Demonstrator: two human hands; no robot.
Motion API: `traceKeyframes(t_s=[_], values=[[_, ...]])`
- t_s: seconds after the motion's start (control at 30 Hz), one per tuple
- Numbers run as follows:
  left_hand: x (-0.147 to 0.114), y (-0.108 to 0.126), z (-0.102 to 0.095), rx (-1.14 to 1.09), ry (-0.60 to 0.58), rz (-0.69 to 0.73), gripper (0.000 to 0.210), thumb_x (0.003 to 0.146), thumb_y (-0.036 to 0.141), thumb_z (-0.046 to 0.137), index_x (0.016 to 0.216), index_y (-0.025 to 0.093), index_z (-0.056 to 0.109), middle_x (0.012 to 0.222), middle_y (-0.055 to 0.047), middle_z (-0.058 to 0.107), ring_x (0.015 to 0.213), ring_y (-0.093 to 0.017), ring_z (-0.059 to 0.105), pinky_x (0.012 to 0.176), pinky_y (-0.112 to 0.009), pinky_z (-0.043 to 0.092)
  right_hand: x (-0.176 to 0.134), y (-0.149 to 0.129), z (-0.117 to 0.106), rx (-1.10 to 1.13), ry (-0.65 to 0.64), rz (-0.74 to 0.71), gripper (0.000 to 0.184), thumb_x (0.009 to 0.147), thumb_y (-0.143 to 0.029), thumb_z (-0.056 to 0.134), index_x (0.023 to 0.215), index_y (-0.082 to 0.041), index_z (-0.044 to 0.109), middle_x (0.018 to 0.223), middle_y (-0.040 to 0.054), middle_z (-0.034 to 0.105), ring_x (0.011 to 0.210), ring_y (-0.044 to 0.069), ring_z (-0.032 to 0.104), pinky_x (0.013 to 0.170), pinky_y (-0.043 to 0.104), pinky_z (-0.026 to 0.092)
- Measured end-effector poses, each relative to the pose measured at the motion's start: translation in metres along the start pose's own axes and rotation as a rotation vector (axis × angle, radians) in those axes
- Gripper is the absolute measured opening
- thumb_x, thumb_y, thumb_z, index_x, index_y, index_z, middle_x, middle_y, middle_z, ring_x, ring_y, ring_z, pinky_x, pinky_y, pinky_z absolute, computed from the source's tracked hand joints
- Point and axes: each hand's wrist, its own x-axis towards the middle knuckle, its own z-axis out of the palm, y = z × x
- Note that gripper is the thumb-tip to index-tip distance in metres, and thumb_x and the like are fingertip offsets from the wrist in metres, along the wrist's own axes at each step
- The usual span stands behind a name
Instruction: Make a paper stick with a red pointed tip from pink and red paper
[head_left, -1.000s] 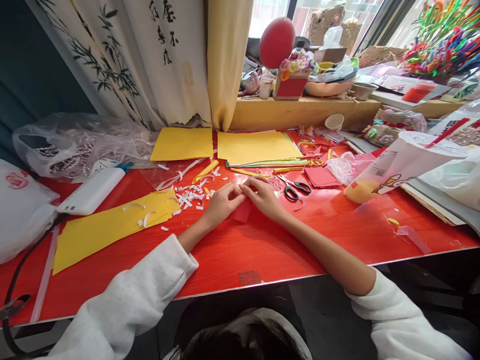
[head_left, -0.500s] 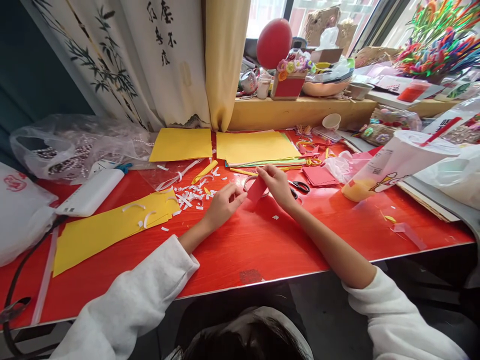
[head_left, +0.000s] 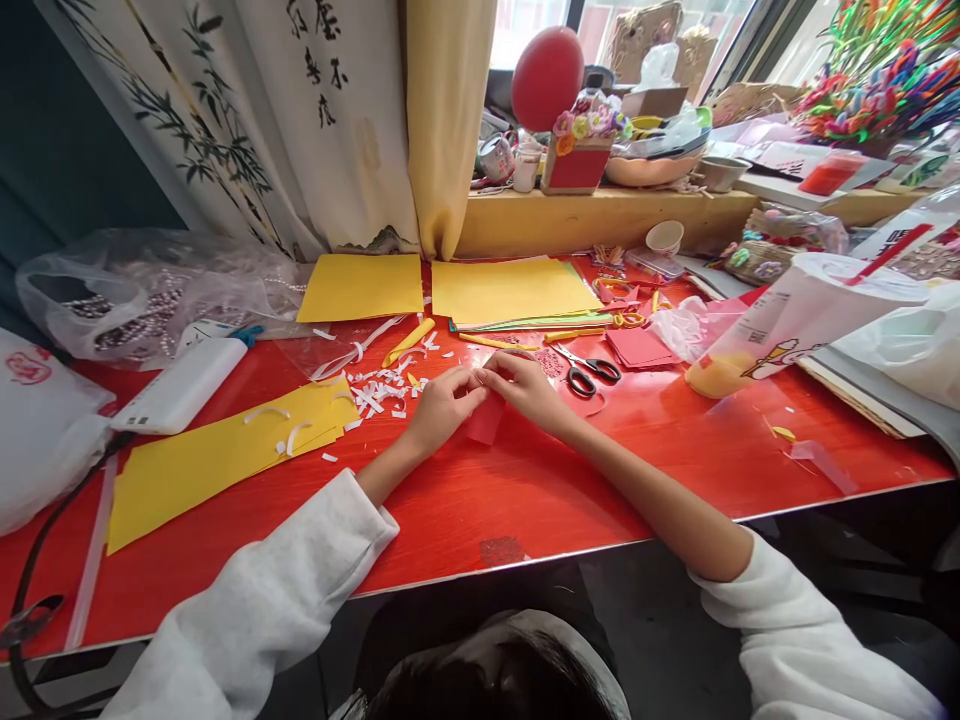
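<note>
A small piece of red paper (head_left: 487,422) hangs from my closed fingers above the red table. My left hand (head_left: 442,408) pinches its upper left edge. Against it, my right hand (head_left: 525,390) grips the same paper, with the fingertips of both hands meeting at the top. The fold of the paper, if any, is hidden behind the fingers. Black-handled scissors (head_left: 589,372) lie just right of my right hand, on a patterned red piece. Farther right is a stack of red paper squares (head_left: 641,348). White paper scraps (head_left: 379,393) are scattered left of my left hand.
Yellow sheets lie at the left (head_left: 225,450), and yellow stacks at the back (head_left: 360,287). A drink cup (head_left: 795,320) with a red straw leans at the right. A white power strip (head_left: 184,385) and plastic bag (head_left: 150,290) sit left. The table's front edge (head_left: 525,565) is near me.
My right hand has moved left and slightly down to meet my left hand. The red paper has shifted down and left, and the scissors are now more fully uncovered.
</note>
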Motion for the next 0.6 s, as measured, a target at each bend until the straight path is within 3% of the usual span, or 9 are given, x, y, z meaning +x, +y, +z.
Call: traceKeyframes(t_s=[0.1, 0.27, 0.33, 0.4, 0.47, 0.6], values=[[0.001, 0.000, -0.002, -0.070, -0.012, -0.024, 0.023, 0.078, 0.027, 0.055, 0.060, 0.017, 0.047, 0.062, 0.003, 0.046, 0.063, -0.011, 0.042, 0.062, -0.025, 0.033, 0.006, 0.011, -0.006, 0.038, 0.123, 0.108, 0.034, 0.085, -0.045, 0.050, 0.063, -0.020, 0.044, 0.063, -0.0019, 0.047, 0.062, 0.012, 0.042, 0.059, 0.026, 0.032], [-0.001, 0.004, -0.003, -0.133, -0.089, 0.001, 0.022, 0.075, 0.023, 0.057, 0.055, 0.015, 0.050, 0.060, 0.003, 0.048, 0.060, -0.010, 0.042, 0.060, -0.024, 0.032, 0.019, 0.042, -0.043, -0.008, 0.438, 0.234, 0.037, 0.085, -0.044, 0.051, 0.059, -0.021, 0.038, 0.059, -0.0028, 0.038, 0.058, 0.012, 0.034, 0.058, 0.028, 0.027], [-0.001, 0.003, -0.003, -0.136, -0.064, 0.003, 0.023, 0.078, 0.027, 0.056, 0.058, 0.015, 0.051, 0.061, 0.002, 0.049, 0.061, -0.010, 0.043, 0.061, -0.024, 0.033, 0.019, 0.043, -0.052, -0.001, 0.472, 0.246, 0.037, 0.083, -0.045, 0.054, 0.060, -0.020, 0.040, 0.059, -0.0027, 0.038, 0.059, 0.012, 0.034, 0.058, 0.028, 0.028], [0.000, 0.001, -0.002, -0.132, 0.021, 0.003, 0.023, 0.081, 0.033, 0.056, 0.066, 0.016, 0.055, 0.067, 0.002, 0.051, 0.064, -0.010, 0.044, 0.063, -0.023, 0.034, 0.016, 0.034, -0.048, 0.033, 0.425, 0.234, 0.038, 0.082, -0.048, 0.055, 0.060, -0.019, 0.044, 0.059, -0.0026, 0.039, 0.058, 0.011, 0.036, 0.058, 0.027, 0.030], [0.002, -0.003, -0.002, -0.128, 0.077, -0.001, 0.023, 0.081, 0.038, 0.058, 0.075, 0.016, 0.058, 0.075, 0.001, 0.054, 0.066, -0.010, 0.045, 0.064, -0.024, 0.035, 0.010, 0.019, -0.034, 0.102, 0.281, 0.223, 0.039, 0.081, -0.051, 0.055, 0.061, -0.019, 0.045, 0.058, -0.0026, 0.041, 0.057, 0.011, 0.038, 0.055, 0.026, 0.031], [0.004, -0.008, -0.003, -0.122, 0.012, -0.007, 0.022, 0.080, 0.038, 0.060, 0.076, 0.016, 0.059, 0.075, 0.000, 0.055, 0.067, -0.011, 0.046, 0.064, -0.024, 0.037, 0.001, -0.005, -0.009, 0.153, 0.027, 0.168, 0.041, 0.083, -0.051, 0.052, 0.061, -0.019, 0.042, 0.061, -0.0022, 0.040, 0.058, 0.011, 0.037, 0.054, 0.025, 0.029]])
